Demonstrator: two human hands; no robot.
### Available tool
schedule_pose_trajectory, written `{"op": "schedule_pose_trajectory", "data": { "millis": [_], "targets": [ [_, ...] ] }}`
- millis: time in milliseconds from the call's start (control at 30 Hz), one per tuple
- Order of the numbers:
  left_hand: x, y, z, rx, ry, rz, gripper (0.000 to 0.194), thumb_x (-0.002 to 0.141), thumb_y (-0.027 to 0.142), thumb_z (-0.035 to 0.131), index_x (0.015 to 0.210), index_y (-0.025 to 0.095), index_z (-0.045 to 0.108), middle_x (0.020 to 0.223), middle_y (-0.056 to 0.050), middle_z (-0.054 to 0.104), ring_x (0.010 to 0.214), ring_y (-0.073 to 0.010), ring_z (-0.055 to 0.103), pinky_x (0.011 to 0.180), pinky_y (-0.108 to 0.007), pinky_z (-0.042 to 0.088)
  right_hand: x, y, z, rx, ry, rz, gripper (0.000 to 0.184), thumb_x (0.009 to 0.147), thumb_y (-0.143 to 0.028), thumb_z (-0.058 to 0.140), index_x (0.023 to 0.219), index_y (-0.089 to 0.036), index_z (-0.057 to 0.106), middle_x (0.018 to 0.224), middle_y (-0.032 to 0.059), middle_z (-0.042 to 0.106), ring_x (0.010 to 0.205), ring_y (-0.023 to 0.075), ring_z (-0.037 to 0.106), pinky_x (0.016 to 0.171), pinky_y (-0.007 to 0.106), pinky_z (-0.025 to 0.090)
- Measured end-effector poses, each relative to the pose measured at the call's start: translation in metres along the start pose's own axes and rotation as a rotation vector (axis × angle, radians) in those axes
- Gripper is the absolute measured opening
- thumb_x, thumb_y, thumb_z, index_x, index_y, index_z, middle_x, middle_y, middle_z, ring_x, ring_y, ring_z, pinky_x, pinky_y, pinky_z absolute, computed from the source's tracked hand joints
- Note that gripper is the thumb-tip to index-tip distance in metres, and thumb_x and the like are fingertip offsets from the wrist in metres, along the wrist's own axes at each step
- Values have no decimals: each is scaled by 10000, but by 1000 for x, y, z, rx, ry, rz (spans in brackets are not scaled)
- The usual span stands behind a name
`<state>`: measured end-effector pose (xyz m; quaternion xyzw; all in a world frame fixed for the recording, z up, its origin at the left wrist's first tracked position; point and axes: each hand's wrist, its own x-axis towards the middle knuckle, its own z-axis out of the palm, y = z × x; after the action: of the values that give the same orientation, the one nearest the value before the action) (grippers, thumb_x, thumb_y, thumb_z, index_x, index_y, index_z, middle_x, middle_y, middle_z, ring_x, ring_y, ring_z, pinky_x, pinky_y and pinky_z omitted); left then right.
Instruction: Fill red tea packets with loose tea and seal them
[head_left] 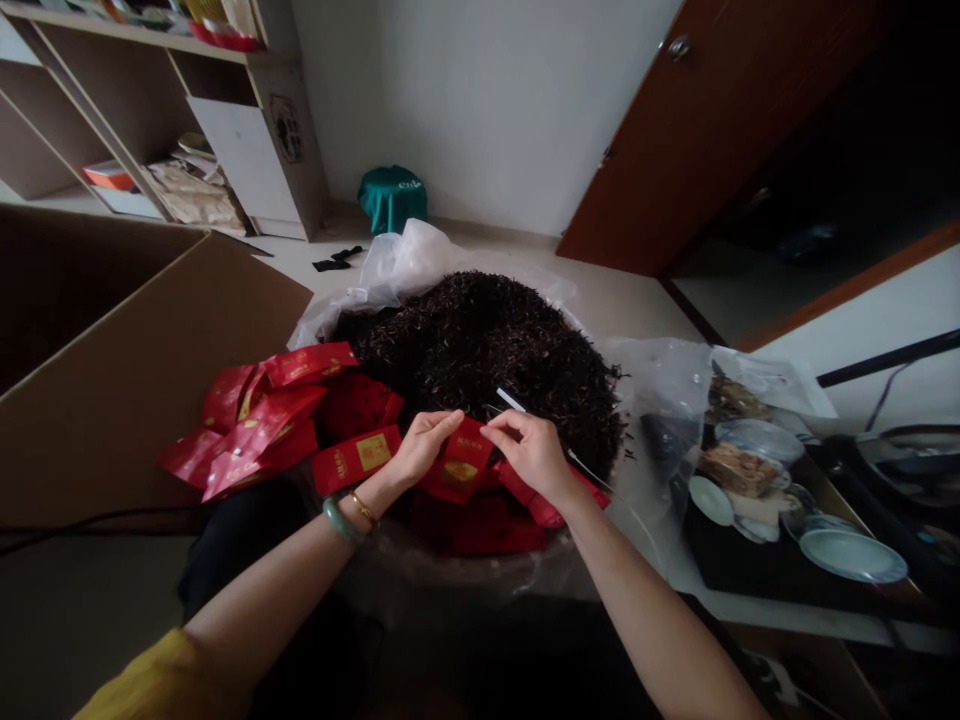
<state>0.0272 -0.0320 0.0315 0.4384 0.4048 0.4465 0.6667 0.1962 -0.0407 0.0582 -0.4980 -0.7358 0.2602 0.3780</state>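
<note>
From where I'm standing, the person is holding a small red packet point(459, 472) upright between both hands, just over the near side of a heap of dark, shredded leaves point(487, 330). The left hand point(421, 447) is pinching its upper left corner, thumb and forefinger pressed together; the right hand point(534, 455) is closing its fingertips on the upper right corner. The body of the packet is hanging below the fingers, its gold print facing the wearer, so the grip is sitting only along the top edge. A slim white stick point(511, 399) is showing just beyond the right fingers — I can't tell whether they are holding it too.

The packet is looking light and thin-walled, soft enough to crease if pressed, and its smooth face would probably be slippery. I'd judge the top corners the right place to take hold, with a light, even pinch, since squeezing the middle could crumple whatever it may be holding.

More red packets are lying around it: a loose pile point(259, 425) to the left, touching the heap's side, and one with a gold panel point(358, 460) resting beside the left wrist. Clear plastic point(412, 262) is bunching around the leaves' far edge — a large cardboard box point(150, 370) is standing open nearby.
</note>
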Motion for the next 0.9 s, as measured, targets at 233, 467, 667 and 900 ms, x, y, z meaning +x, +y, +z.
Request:
{"op": "schedule_pose_trajectory", "data": {
  "millis": [233, 467, 667, 900],
  "targets": [
    [4, 8, -3, 272, 64, 270, 309, 673, 420, 699, 583, 135, 621, 564, 16, 552, 571, -100, 468, 552, -214, 368, 2, 3, -1, 134, -35, 58, 213, 829, -347, 546, 869, -188, 683, 804, 42, 701, 691, 163, 648, 628, 259, 509],
    [18, 18, -26, -74, 456, 317, 310, 669, 423, 699, 605, 154, 559, 538, 41, 492, 498, -79, 422, 475, -195, 348, 5, 21, -3, -36, -176, 170, 229, 855, -284, 510, 967, -181, 680, 900, 63, 719, 773, 176, 668, 687, 277, 524],
    [32, 40, -61, -364, 870, 510, 311, 676, 343, 665, 610, 175, 412, 538, 87, 404, 459, -41, 383, 470, -159, 365, -1, 15, 4, -367, -578, 144, 96, 797, -227, 634, 866, -206, 697, 841, 41, 722, 775, 176, 668, 691, 246, 470],
    [33, 58, -91, -493, 1050, 644, 113, 802, 284, 474, 885, 215, 442, 709, 44, 470, 563, -77, 534, 536, -207, 462, -11, 8, 22, -516, -575, 6, 75, 699, -166, 729, 736, -210, 681, 778, 25, 678, 698, 161, 639, 588, 228, 430]
  ]
}}
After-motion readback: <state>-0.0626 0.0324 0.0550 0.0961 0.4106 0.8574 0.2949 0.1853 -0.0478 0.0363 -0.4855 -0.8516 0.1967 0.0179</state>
